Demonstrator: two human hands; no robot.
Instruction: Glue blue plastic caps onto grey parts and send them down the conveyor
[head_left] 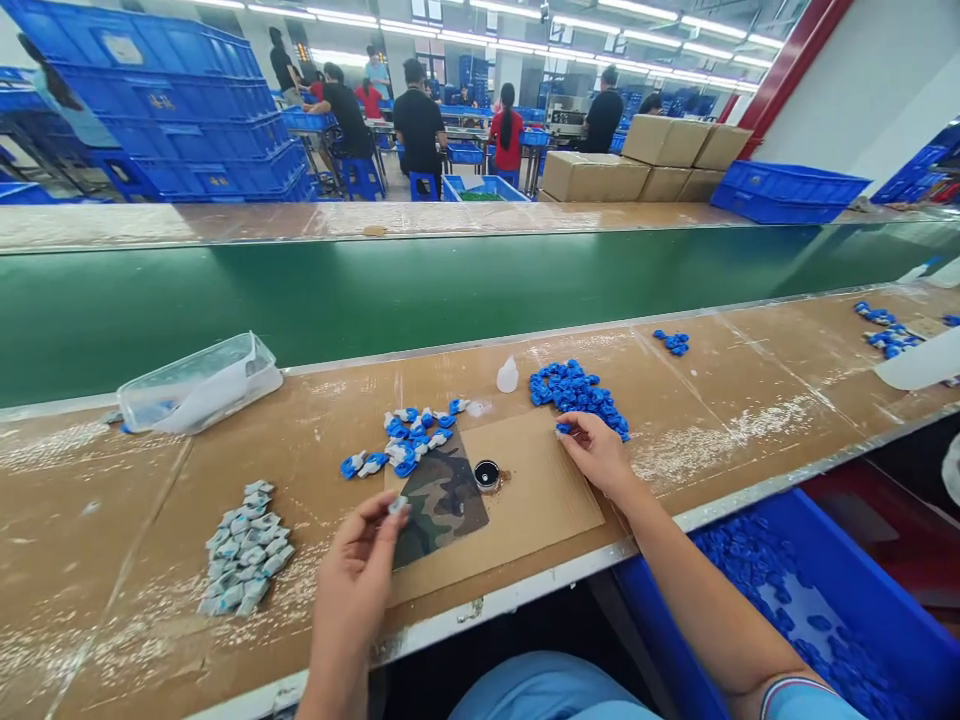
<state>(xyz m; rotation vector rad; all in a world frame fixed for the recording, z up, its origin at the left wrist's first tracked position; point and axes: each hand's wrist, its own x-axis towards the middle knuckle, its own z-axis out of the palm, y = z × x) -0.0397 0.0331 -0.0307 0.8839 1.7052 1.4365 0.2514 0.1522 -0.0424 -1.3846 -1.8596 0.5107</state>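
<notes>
Clear plastic tub (pixel 199 392), tilted, at far left. Pile of grey pieces (pixel 247 552) on the worktop, nearer the person. Left hand (pixel 358 568): thumb and fingers pinching one small pale piece (pixel 397 506) over the camouflage patch (pixel 444 505). Blue-and-white pieces (pixel 409 438), loosely grouped, beyond it. Round black dish (pixel 487 475) beside the patch. White bottle (pixel 508 377), upright. Heap of blue pieces (pixel 574 388). Right hand (pixel 602 458): fingertips gripping a single blue piece (pixel 562 428) at the heap's near edge. Blue crate (pixel 881 600), below the worktop, holding more blue pieces.

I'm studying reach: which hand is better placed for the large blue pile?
Probably the right hand, close beside the large blue pile; the left hand, farther off, holds a pale piece.
</notes>
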